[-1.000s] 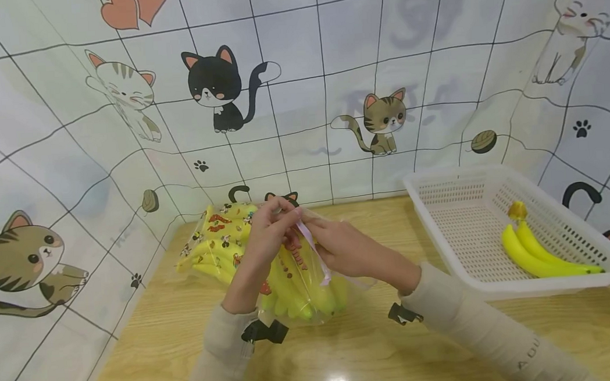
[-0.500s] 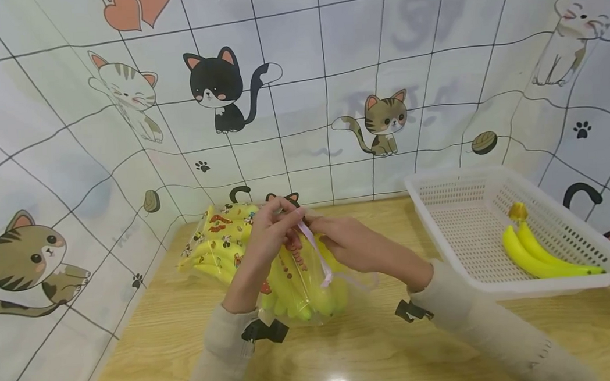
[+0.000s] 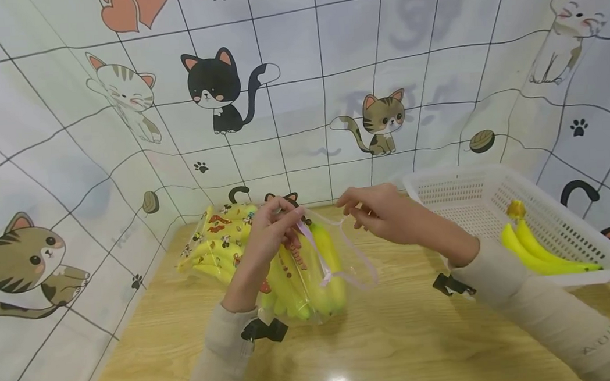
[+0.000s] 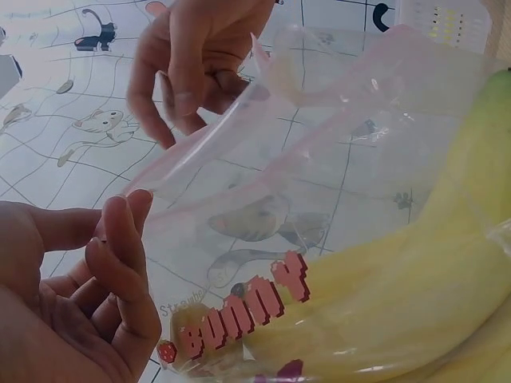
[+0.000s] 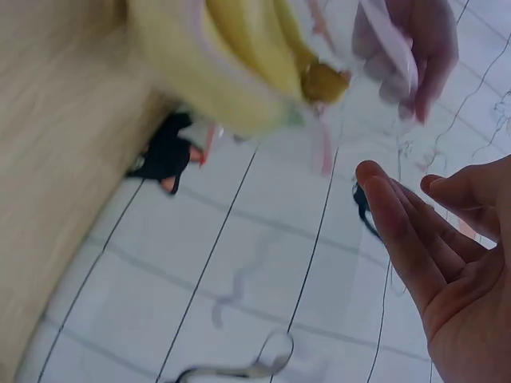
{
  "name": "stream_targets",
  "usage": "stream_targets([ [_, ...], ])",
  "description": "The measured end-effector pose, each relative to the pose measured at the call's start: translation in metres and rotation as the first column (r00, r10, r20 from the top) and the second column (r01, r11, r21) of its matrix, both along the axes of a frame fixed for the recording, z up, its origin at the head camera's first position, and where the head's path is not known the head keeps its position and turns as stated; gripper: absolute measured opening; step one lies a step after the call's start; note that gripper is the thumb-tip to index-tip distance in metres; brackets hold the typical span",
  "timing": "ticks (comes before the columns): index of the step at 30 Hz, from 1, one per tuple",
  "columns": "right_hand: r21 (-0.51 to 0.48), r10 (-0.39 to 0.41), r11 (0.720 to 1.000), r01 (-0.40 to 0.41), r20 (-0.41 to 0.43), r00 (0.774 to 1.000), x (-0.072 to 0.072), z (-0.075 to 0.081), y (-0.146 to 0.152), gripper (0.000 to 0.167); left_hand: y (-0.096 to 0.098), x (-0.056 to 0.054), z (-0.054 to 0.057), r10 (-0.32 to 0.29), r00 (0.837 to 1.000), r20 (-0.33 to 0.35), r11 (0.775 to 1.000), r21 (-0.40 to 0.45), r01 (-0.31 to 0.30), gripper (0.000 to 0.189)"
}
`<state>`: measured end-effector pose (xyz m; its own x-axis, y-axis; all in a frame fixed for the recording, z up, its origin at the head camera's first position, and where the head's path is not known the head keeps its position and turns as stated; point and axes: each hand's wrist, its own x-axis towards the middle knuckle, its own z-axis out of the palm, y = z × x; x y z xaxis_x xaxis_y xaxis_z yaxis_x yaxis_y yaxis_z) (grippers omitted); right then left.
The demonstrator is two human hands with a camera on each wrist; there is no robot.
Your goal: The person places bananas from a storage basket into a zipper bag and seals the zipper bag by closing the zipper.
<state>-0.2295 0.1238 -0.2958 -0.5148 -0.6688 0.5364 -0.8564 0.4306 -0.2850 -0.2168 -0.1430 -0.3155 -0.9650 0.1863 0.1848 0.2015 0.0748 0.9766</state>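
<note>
My left hand [image 3: 271, 230] pinches the pink-edged rim of a clear plastic bag [image 4: 351, 152] between thumb and fingertips. The bag carries red "BUNNY" lettering [image 4: 243, 315] and holds a bunch of bananas [image 3: 327, 259], stem end toward the mouth. To the right of the bag my right hand [image 3: 390, 214] hovers with loosely bent fingers and nothing between them, seen again from the palm side as the right hand [image 5: 459, 255] in its wrist view. The bag's mouth gapes, its loose pink rim [image 3: 375, 276] reaching toward that hand.
A second bag of bananas [image 3: 222, 224], printed with cartoon figures, lies left of the clear one on the wooden table [image 3: 398, 336]. At right stands a white plastic basket [image 3: 546, 280] with more bananas [image 3: 531, 252] in it. A cat-patterned sheet [image 3: 298, 86] rises behind.
My right hand has left the bag's rim and moved right and up, its fingers loosening. The bag's mouth has spread wider. The left hand keeps its pinch in place.
</note>
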Motion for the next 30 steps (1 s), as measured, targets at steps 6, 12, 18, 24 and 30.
stream_targets([
  [6, 0.161, -0.132, 0.978, 0.135, -0.033, 0.991, -0.017, 0.016, 0.037, 0.02, -0.001, -0.001, -0.002, -0.009, 1.0, 0.007, 1.0, 0.002, 0.009, 0.016],
  [12, 0.289, -0.223, 0.929, 0.233, -0.069, 0.972, -0.031, 0.025, 0.064, 0.017, -0.004, 0.0, -0.003, -0.007, 1.0, 0.01, 1.0, 0.008, 0.007, 0.017],
  [18, 0.362, -0.294, 0.887, 0.286, -0.033, 0.955, -0.046, 0.025, 0.083, 0.018, -0.006, 0.001, -0.004, 0.002, 1.0, 0.014, 1.0, -0.001, -0.002, 0.017],
  [24, 0.507, -0.409, 0.815, 0.279, 0.163, 0.898, -0.07, 0.017, 0.114, 0.016, -0.006, 0.002, -0.005, 0.001, 1.0, 0.01, 1.0, -0.01, 0.0, 0.015],
  [30, 0.602, -0.521, 0.744, 0.291, 0.248, 0.817, -0.096, -0.004, 0.158, 0.021, -0.004, 0.003, -0.005, -0.007, 1.0, 0.015, 1.0, -0.01, 0.007, 0.016],
])
